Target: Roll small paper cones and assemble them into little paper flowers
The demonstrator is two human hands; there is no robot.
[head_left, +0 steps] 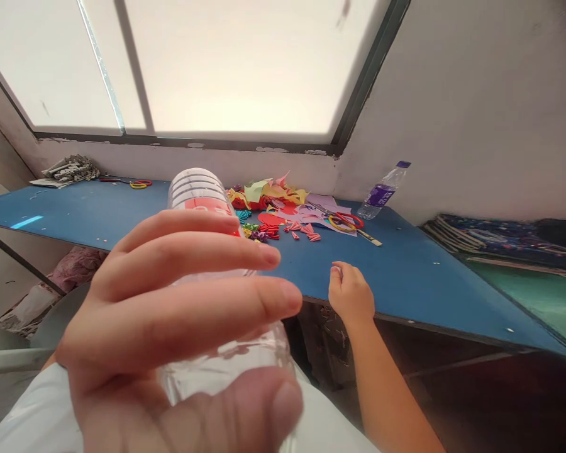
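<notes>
My left hand [179,327] fills the near view, its fingers wrapped round a clear plastic bottle [200,195] that is tipped up close to the camera, with a red label showing. My right hand [349,294] rests at the front edge of the blue table [405,270], fingers curled into a loose fist, pinching something small and pale that I cannot make out. A heap of coloured paper pieces [268,201] lies on the table beyond both hands.
Red and yellow scissors [345,221] lie on pale paper by the heap. A second bottle with a purple label [383,190] stands by the wall. Another pair of scissors [132,183] and crumpled newspaper [70,168] are at the far left. Folded cloth [500,239] lies right.
</notes>
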